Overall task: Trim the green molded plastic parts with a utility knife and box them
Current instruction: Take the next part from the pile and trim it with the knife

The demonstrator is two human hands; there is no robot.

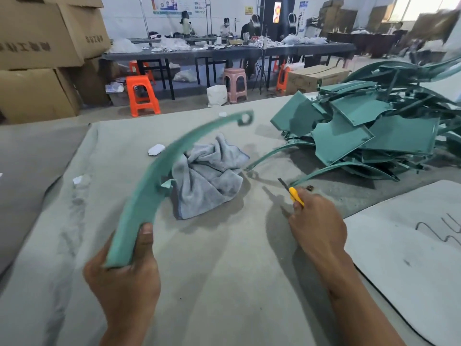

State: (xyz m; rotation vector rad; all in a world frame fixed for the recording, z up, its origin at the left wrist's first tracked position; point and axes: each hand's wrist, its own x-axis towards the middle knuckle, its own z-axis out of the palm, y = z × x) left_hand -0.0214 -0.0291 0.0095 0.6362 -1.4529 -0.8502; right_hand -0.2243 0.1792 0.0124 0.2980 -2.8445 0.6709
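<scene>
My left hand (127, 278) grips the near end of a long curved green plastic part (159, 176), which arcs up and away to a holed tab at its far end; a small flap of green flash sticks out at its inner edge. In my right hand (318, 226) is a yellow utility knife (294, 193) with its blade extended, pointing up and left, apart from the part. A pile of several green molded parts (374, 131) lies at the right on the table.
A crumpled grey towel (209, 176) lies mid-table on the grey cloth cover (224, 270). A white board (411, 258) with scribbles sits at the right. Cardboard boxes (40, 58) stack at the far left; people work at tables behind orange and pink stools.
</scene>
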